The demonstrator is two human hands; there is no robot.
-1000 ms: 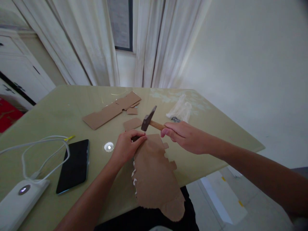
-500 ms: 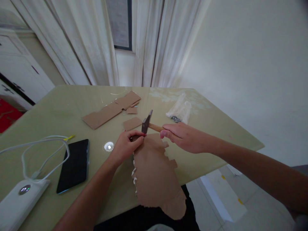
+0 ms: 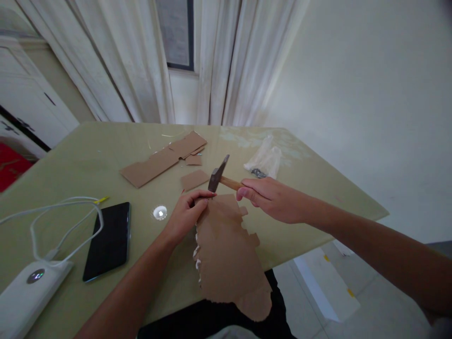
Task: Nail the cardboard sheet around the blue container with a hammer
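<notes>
The torn-edged cardboard piece lies at the near side of the table, its rounded end hanging over the edge above the person's lap. At its far-left corner the left hand is half curled, thumb and forefinger nearly together; from where I stand I can't tell whether they pinch the cardboard or something small. A tiny dark mark shows beside the fingertips, perhaps a nail, too small to be sure. The right hand is wrapped firmly around the wooden handle of the hammer, whose head sits right by the left forefinger; I can't tell if they touch.

To my eye, short, light taps suit this best, the face kept square and those fingertips drawn back from under it. Keeping the cardboard flat should help, since its overhang could tip it.

Farther off lie a small cardboard square, a long cardboard strip and, to the right, a plastic bag. A phone rests near left.
</notes>
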